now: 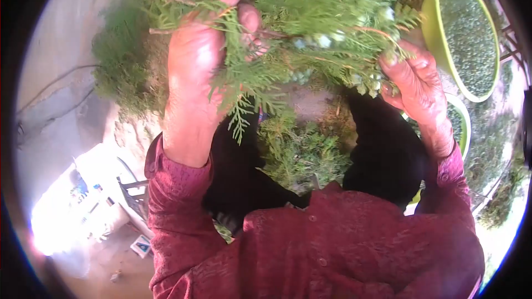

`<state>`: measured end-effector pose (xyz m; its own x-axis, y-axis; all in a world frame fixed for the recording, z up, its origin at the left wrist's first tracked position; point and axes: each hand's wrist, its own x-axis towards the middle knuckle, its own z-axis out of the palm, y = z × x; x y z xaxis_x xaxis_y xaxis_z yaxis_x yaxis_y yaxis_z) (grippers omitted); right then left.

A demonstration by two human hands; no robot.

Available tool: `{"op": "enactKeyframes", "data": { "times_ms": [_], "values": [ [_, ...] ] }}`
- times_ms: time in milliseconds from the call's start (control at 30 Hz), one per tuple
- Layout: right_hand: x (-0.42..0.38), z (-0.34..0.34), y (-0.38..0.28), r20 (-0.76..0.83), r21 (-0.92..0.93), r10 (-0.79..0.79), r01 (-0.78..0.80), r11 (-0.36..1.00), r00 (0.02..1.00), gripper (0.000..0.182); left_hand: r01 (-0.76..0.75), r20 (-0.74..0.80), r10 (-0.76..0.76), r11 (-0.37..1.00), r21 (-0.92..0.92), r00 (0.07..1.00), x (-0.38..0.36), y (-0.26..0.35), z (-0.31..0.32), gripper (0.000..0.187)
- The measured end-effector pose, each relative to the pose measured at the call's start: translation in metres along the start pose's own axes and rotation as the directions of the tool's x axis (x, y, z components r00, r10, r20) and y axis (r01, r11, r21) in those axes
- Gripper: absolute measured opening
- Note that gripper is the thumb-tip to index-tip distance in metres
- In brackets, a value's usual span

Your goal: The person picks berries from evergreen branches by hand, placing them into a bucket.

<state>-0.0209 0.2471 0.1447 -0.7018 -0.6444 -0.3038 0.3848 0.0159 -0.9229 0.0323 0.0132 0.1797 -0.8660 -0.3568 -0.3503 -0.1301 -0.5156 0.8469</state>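
Note:
My left hand (pixel 199 58) is closed around the stem of a leafy arborvitae branch (pixel 271 33), held up in front of me. The cut stem end pokes out to the left of the fist, and flat green sprays hang below it. Pale blue-green cones (pixel 323 40) sit along the branch toward the right. At its right end, my right hand (pixel 418 80) pinches thumb and fingers together on the small green cones. The fingertips are partly covered by foliage.
A lime-green tub (pixel 433 16) full of small green cones stands at upper right, tilted in view. Below it is a second tub (pixel 466 127), partly hidden by my right arm. Cut greenery (pixel 302 147) lies between my legs, with more foliage (pixel 124 50) at left.

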Motion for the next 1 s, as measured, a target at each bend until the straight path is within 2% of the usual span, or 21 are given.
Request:
{"op": "enactKeyframes", "data": {
  "times_ms": [67, 133, 167, 200, 267, 367, 400, 433, 467, 533, 567, 600, 633, 667, 700, 733, 767, 867, 900, 967, 1000],
  "values": [
    [-0.023, 0.01, -0.015, -0.151, -0.187, -0.113, 0.084, 0.979, 0.982, 0.016, -0.067, 0.061, 0.069, 0.997, -0.021, 0.996, -0.023, 0.005, 0.001, 0.017],
    [-0.047, 0.007, -0.026, -0.084, -0.208, -0.097, 0.078, 0.975, 0.992, 0.017, 0.043, -0.046, -0.05, 0.99, -0.133, 0.998, -0.048, 0.004, 0.007, 0.019],
    [-0.058, 0.011, -0.035, -0.123, -0.263, -0.03, -0.003, 0.965, 0.992, 0.017, -0.114, -0.003, 0.115, 0.981, -0.155, 0.993, -0.066, -0.002, 0.009, 0.021],
    [-0.068, 0.014, -0.043, -0.171, -0.316, 0.029, -0.083, 0.945, 0.985, 0.018, -0.133, -0.004, 0.134, 0.974, -0.183, 0.991, -0.072, -0.005, 0.007, 0.021],
    [-0.085, 0.018, -0.049, -0.232, -0.316, 0.079, -0.152, 0.937, 0.97, 0.017, -0.128, 0.167, 0.181, 0.95, -0.285, 0.969, -0.078, -0.012, 0.003, 0.019],
    [-0.103, 0.01, -0.061, -0.225, -0.08, 0.084, -0.104, 0.991, 0.971, 0.015, -0.056, 0.108, 0.113, 0.899, -0.435, 0.988, -0.069, -0.008, -0.01, 0.013],
    [-0.11, 0.001, -0.065, -0.451, -0.173, 0.01, -0.098, 0.98, 0.892, 0.015, -0.004, 0.115, 0.068, 0.876, -0.483, 0.991, -0.069, -0.001, -0.016, 0.01],
    [-0.127, -0.034, -0.063, -0.418, -0.038, -0.028, 0.013, 0.999, 0.908, 0.017, -0.235, -0.148, 0.197, 0.919, -0.318, 0.969, -0.085, 0.02, -0.006, 0.01],
    [-0.145, -0.049, -0.069, -0.538, -0.024, -0.052, 0.046, 0.999, 0.841, 0.018, -0.289, 0.17, 0.37, 0.883, -0.368, 0.913, -0.071, 0.008, -0.048, 0.03],
    [-0.176, -0.077, -0.075, -0.651, 0.07, -0.005, 0.066, 0.995, 0.759, 0.019, -0.289, 0.047, 0.316, 0.909, -0.3, 0.947, -0.087, 0.019, -0.042, 0.023],
    [-0.189, -0.089, -0.066, -0.737, -0.113, -0.092, 0.013, 0.994, 0.67, 0.014, -0.29, 0.047, 0.32, 0.905, -0.312, 0.946, -0.082, 0.02, -0.048, 0.023],
    [-0.194, -0.113, -0.051, -0.905, -0.166, -0.1, -0.127, 0.978, 0.413, 0.01, -0.271, 0.022, 0.297, 0.897, -0.35, 0.955, -0.07, 0.019, -0.056, 0.021],
    [-0.208, -0.123, -0.036, -0.896, -0.309, -0.163, -0.319, 0.896, 0.413, 0.009, -0.251, 0.0, 0.272, 0.887, -0.387, 0.962, -0.061, 0.019, -0.062, 0.02],
    [-0.215, -0.132, -0.017, -0.925, -0.309, -0.145, -0.475, 0.824, 0.35, 0.011, -0.251, 0.004, 0.276, 0.883, -0.396, 0.961, -0.058, 0.022, -0.066, 0.02],
    [-0.227, -0.149, 0.008, -0.899, -0.406, -0.178, -0.609, 0.681, 0.4, 0.013, -0.249, -0.049, 0.248, 0.898, -0.364, 0.967, -0.057, 0.027, -0.07, 0.019],
    [-0.243, -0.183, 0.038, -0.873, -0.469, -0.225, -0.619, 0.631, 0.432, 0.021, -0.241, -0.104, 0.219, 0.913, -0.33, 0.97, -0.057, 0.031, -0.072, 0.018],
    [-0.255, -0.196, 0.054, -0.75, -0.661, -0.299, -0.682, 0.314, 0.59, 0.028, -0.253, -0.113, 0.226, 0.875, -0.413, 0.967, -0.06, 0.032, -0.072, 0.02],
    [-0.246, -0.146, 0.051, -0.877, -0.468, 0.039, -0.87, 0.153, 0.479, 0.029, -0.232, -0.086, 0.216, 0.93, -0.287, 0.973, -0.052, 0.032, -0.088, 0.021],
    [-0.252, -0.16, 0.054, -0.878, -0.467, 0.038, -0.871, 0.15, 0.477, 0.029, -0.23, -0.086, 0.214, 0.929, -0.289, 0.973, -0.053, 0.034, -0.086, 0.021],
    [-0.265, -0.198, 0.063, -0.565, -0.809, -0.125, -0.578, -0.112, 0.815, 0.026, -0.224, -0.206, 0.166, 0.927, -0.3, 0.964, -0.056, 0.038, -0.08, 0.023],
    [-0.254, -0.199, 0.053, -0.676, -0.727, -0.072, -0.68, -0.096, 0.734, 0.025, -0.223, -0.206, 0.165, 0.927, -0.3, 0.965, -0.056, 0.036, -0.082, 0.023]
  ]
}}
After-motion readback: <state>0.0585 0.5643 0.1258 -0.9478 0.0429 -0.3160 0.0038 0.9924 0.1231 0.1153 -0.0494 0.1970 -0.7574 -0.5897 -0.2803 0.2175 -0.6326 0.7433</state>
